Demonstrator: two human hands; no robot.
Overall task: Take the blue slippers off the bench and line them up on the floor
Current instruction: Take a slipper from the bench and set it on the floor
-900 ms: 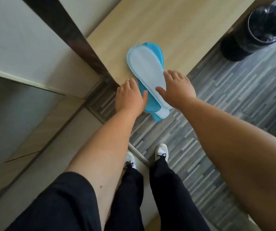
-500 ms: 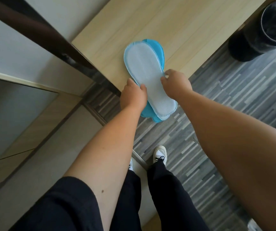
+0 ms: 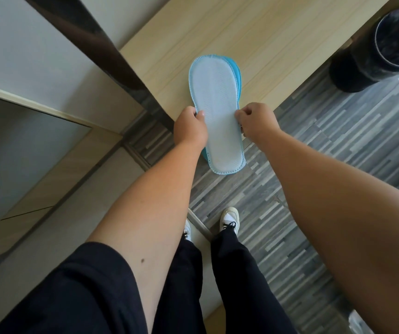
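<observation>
We pinch the stacked blue slippers (image 3: 215,102), pale sole up, with the left hand (image 3: 190,130) on one long edge and the right hand (image 3: 257,122) on the other. Their toe end lies over the bench (image 3: 254,32); the heel end overhangs its front edge.

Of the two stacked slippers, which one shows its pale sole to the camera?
The top slipper, pinched at its sides by the left hand and right hand. Of the lower slipper only a bright blue edge shows.

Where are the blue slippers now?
Centre of the head view: the blue slippers lie stacked on the bench, heels overhanging its edge, between left hand and right hand.
</observation>
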